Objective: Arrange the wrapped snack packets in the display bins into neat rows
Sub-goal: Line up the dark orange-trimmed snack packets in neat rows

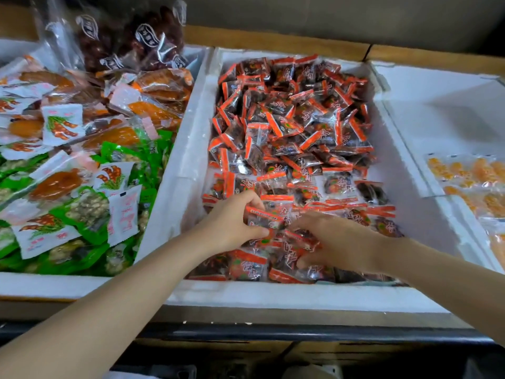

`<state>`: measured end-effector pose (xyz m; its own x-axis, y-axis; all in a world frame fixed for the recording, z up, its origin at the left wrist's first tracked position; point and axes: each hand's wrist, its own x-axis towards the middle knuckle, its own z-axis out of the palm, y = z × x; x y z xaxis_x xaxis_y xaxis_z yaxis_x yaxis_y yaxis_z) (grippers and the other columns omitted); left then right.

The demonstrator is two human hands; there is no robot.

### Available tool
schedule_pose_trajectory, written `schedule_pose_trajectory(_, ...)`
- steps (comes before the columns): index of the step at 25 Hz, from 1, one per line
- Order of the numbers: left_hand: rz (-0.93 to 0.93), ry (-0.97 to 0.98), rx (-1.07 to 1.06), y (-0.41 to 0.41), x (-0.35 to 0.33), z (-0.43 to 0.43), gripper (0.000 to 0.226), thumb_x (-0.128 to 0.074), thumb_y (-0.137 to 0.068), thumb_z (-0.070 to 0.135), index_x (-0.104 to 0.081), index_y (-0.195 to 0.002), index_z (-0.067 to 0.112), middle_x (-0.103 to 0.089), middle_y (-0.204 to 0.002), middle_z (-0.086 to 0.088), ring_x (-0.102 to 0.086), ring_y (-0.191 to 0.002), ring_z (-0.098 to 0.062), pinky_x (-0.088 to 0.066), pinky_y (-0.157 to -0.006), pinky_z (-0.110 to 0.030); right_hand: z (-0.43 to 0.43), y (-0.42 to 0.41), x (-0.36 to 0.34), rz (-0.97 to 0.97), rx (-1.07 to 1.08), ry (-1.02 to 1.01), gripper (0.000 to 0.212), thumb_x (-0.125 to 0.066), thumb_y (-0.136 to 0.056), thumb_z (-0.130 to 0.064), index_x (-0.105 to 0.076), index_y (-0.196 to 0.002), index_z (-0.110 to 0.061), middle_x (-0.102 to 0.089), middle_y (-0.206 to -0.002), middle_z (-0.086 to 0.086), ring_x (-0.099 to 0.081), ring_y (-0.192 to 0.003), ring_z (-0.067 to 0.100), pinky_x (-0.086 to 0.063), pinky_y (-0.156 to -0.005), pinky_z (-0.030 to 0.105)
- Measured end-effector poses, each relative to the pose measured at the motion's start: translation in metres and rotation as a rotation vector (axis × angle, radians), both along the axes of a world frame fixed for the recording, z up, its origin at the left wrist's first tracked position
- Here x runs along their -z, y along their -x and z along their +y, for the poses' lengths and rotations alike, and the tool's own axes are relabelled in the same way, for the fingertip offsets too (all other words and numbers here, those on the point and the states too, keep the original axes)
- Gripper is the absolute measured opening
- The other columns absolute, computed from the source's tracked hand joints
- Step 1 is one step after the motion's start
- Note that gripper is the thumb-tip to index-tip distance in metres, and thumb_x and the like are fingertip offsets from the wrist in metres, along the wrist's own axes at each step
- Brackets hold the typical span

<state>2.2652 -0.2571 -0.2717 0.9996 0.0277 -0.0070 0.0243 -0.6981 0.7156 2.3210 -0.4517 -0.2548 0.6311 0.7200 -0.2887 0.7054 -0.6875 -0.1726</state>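
Observation:
A white foam bin (188, 149) in the middle holds a loose heap of small clear packets with red-orange ends and dark snacks (295, 119). Near the bin's front, my left hand (232, 222) pinches one of these packets (263, 216) between thumb and fingers. My right hand (333, 239) lies just to its right, fingers curled down onto the packets (297, 242) at the front of the heap. Whether it grips one I cannot tell, as the hand is blurred. Packets near the front lie flatter than those heaped at the back.
The left bin (54, 283) is full of green, white and orange snack packs (82, 187), with dark red bagged fruit (131, 39) behind. A right bin (437, 110) holds clear packs of yellow-orange pieces (470, 173). A wooden ledge (273, 42) runs behind the bins.

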Motion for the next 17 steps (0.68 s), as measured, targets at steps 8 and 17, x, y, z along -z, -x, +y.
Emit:
schedule_pose_trajectory(8, 0.196, -0.350, 0.208, 0.008, -0.004, 0.002, 0.037, -0.075, -0.079, 0.029, -0.052, -0.107, 0.029, -0.045, -0.100, 0.014, -0.047, -0.098, -0.008, -0.034, -0.072, -0.022, 0.014, -0.005, 0.006, 0.122, -0.022, -0.146, 0.009, -0.057, -0.092, -0.021, -0.065, -0.096, -0.022, -0.060, -0.092, -0.015, -0.055, -0.084, 0.005, -0.043, -0.080, 0.024)
schedule_pose_trajectory(17, -0.242, -0.285, -0.134, -0.064, -0.032, 0.003, 0.057, -0.058, -0.092, 0.038, -0.036, -0.141, 0.019, -0.038, -0.143, -0.002, -0.034, -0.134, -0.019, -0.028, -0.107, -0.032, 0.012, -0.079, -0.008, -0.182, 0.370, -0.607, 0.045, -0.059, -0.092, -0.027, -0.044, -0.132, -0.015, -0.050, -0.126, -0.001, -0.050, -0.115, 0.013, -0.040, -0.096, 0.021)
